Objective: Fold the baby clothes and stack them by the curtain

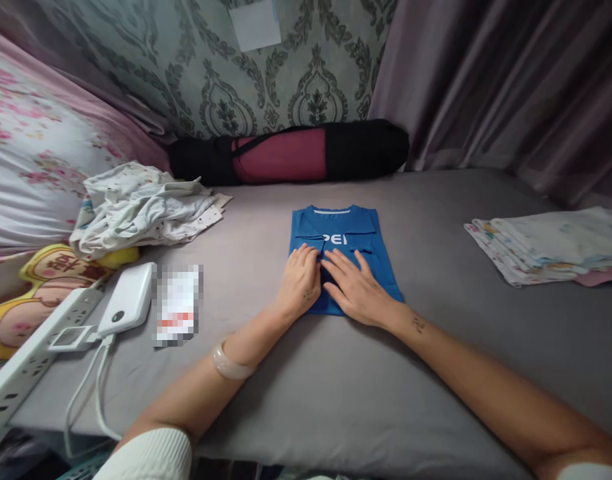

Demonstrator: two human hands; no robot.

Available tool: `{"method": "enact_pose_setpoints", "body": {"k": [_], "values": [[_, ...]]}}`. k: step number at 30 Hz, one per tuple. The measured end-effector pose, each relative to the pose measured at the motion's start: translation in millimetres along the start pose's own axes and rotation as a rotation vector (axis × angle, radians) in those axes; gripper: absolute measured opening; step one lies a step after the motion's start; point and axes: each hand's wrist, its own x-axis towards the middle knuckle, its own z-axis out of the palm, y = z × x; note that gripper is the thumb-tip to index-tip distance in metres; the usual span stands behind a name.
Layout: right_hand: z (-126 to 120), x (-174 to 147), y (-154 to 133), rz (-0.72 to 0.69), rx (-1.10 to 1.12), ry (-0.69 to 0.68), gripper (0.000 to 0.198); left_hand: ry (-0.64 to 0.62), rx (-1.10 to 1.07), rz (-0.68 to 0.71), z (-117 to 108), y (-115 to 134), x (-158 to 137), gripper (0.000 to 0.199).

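Observation:
A blue shirt (341, 223) lies folded on the grey bed sheet, its neckline toward the wall. White letters show partly on its front, between folded layers of cloth. My left hand (302, 281) rests on the shirt's lower left part, fingers close together and laid on the fabric. Beside it, my right hand (359, 287) lies on the lower right part with its fingers spread. The two hands nearly meet at the middle of the shirt and cover much of its lower half.
A stack of folded cloths (551, 243) lies at right. To the left are a heap of light clothes (146, 207), a white power bank (129, 300) with cables, a power strip (26, 363) and a blurred packet (179, 303). A long black-and-maroon bag (281, 157) lies against the wall.

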Motion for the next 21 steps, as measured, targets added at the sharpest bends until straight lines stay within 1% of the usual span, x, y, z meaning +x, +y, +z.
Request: {"method": "enact_pose_setpoints", "body": {"k": [3,6,9,14,17,19,21], "values": [[-1.6,-5.8,9.7,0.032,-0.058,0.047,0.050,-0.131,0.089,0.036,-3.6,9.1,-4.2,0.044],[4.2,-10.4,16.1,0.031,-0.089,0.025,0.051,-0.273,0.161,0.082,-3.4,13.5,-7.8,0.053],[9.8,-11.5,16.1,0.027,-0.092,-0.002,0.054,-0.343,0.211,0.096,-2.5,14.0,-8.8,0.057],[9.7,-10.4,14.2,0.047,-0.081,-0.007,0.054,-0.366,0.243,0.093,-3.6,15.1,-7.7,0.057],[5.9,-10.1,19.1,0.039,-0.060,0.001,0.054,-0.341,0.247,0.091,-5.5,13.9,-6.4,0.056],[3.3,-9.8,24.8,0.078,-0.049,0.038,0.053,-0.293,0.268,0.057,-6.8,10.7,-5.0,0.055],[1.9,-9.6,30.7,0.156,-0.054,0.078,0.053,-0.258,0.296,0.003,-7.4,6.1,-3.9,0.056]]}}
